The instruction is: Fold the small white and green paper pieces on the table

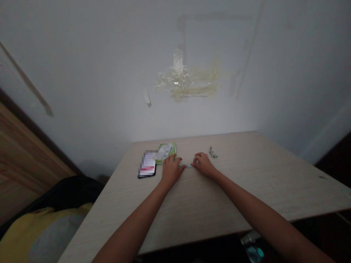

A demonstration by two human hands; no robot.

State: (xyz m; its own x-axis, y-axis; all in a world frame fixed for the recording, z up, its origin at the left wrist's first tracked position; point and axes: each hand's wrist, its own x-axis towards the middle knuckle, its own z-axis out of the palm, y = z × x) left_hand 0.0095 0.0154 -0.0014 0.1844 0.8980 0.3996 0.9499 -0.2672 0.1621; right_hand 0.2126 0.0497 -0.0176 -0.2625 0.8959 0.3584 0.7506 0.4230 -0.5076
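Evidently light and thin, the green-and-white strip (189,166) lies low over the tabletop (208,208), between my two hands. With my right hand (204,164) I have its right end in a closed pinch of thumb and fingertips. My left hand (171,170) has its thumb at the other end, fingers curled beside the green packet (165,151); whether they truly close on the strip, I cannot tell. I judge it to be paper or thin film, limp across its width, apt to crease or tear under a hard pull and perhaps a little slick. Both ends are the places to hold it, lightly, with finger pads, leaving the middle flat. A small scrap (213,152) lies beyond my right hand.
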